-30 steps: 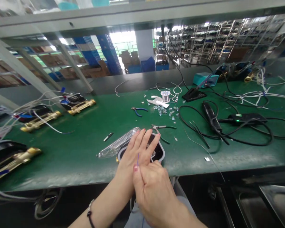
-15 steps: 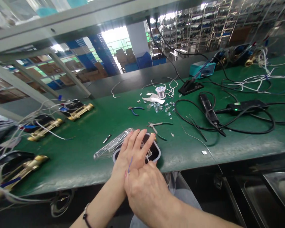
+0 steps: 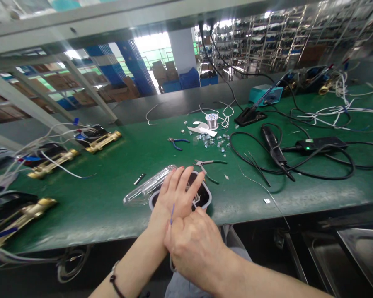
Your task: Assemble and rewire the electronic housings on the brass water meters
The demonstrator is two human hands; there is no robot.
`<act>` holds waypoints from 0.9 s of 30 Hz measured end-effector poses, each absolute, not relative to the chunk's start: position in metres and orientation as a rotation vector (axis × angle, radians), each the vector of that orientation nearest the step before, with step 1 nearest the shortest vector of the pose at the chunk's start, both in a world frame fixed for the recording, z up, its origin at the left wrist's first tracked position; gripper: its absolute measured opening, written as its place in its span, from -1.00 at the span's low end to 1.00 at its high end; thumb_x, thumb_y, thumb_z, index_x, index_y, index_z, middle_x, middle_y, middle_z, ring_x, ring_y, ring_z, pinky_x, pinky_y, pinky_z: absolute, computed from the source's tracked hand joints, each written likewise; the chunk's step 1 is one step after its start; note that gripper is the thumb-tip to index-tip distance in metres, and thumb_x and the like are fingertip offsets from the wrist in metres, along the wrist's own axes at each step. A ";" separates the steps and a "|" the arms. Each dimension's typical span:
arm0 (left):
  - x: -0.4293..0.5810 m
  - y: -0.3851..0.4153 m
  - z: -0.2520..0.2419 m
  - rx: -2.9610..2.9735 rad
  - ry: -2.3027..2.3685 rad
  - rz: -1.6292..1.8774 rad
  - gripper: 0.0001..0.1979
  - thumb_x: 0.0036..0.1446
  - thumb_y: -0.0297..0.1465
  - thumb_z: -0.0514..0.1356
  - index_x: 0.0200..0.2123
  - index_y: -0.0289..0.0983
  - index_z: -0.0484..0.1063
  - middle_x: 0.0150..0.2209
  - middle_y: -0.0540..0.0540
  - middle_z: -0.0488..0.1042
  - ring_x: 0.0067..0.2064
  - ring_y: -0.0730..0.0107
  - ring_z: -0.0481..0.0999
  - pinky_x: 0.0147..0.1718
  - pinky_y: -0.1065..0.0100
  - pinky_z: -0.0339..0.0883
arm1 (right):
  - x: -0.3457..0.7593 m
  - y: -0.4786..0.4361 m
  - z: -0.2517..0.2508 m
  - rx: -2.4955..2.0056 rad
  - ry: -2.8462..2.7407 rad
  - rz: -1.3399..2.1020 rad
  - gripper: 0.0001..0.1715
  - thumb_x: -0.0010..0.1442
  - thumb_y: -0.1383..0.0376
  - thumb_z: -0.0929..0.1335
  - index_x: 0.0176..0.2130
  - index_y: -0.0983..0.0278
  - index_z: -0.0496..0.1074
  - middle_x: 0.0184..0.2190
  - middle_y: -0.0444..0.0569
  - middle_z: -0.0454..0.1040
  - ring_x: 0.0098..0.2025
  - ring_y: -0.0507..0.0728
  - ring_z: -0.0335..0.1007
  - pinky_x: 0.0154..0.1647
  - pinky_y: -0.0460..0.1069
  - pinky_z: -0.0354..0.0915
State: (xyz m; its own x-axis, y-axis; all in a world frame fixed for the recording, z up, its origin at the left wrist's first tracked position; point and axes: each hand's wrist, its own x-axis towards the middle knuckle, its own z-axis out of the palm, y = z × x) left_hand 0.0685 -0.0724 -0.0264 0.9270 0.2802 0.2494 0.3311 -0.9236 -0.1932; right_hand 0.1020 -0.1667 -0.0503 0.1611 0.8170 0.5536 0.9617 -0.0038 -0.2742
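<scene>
My left hand (image 3: 178, 196) lies palm down with its fingers spread over a black housing with a pale grey rim (image 3: 209, 199). My right hand (image 3: 194, 238) is closed in a fist against the left wrist. From between its thumb and fingers sticks the blue end of a wire (image 3: 173, 212); the rest is mostly hidden in the fist. Some light-coloured parts show inside the housing beside my left fingers. A clear plastic cover (image 3: 146, 188) lies against the housing's left side, partly behind my left hand.
Green-handled pliers (image 3: 209, 167) and blue-handled cutters (image 3: 177, 143) lie beyond the hands. A solder spool (image 3: 211, 121) stands among small clear pieces. Tweezers (image 3: 257, 169) and a black handheld tool (image 3: 272, 145) with looping cable lie right. Brass-bodied assemblies (image 3: 104, 142) line the left.
The camera view has shifted slightly. Both hands keep nearly the same pose, left spread over the housing and right closed with the blue wire end sticking out.
</scene>
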 end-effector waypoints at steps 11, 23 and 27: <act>0.062 -0.067 -0.022 -3.006 -0.453 -0.381 -0.36 0.11 -0.30 0.16 0.26 -0.25 0.14 0.25 -0.26 0.18 0.29 -0.03 0.08 0.28 -0.04 -0.05 | 0.145 -0.203 -0.033 -1.485 -1.258 0.154 -0.80 0.36 0.32 0.21 -0.25 0.28 0.38 -0.31 -0.02 0.45 -0.21 0.10 0.34 -0.18 -0.01 0.30; 0.069 -0.075 -0.026 -3.079 -0.585 -0.486 -0.32 -0.01 -0.27 0.24 0.21 -0.24 0.22 0.23 -0.25 0.20 0.29 -0.05 0.09 0.29 -0.02 -0.10 | 0.154 -0.180 -0.040 -1.274 -0.727 0.745 -0.67 0.40 0.11 0.16 -0.33 0.23 0.25 -0.48 -0.16 0.38 -0.44 -0.01 0.24 -0.34 -0.11 0.20; 0.073 -0.078 -0.034 -3.024 -0.678 -0.515 -0.45 0.13 -0.32 0.14 0.21 -0.23 0.22 0.21 -0.24 0.22 0.29 -0.01 0.09 0.29 0.02 -0.14 | 0.140 -0.180 -0.036 -1.221 -0.590 0.896 -0.54 0.38 0.04 0.14 -0.46 0.23 0.15 -0.58 -0.22 0.14 -0.52 -0.02 0.04 -0.47 -0.12 0.09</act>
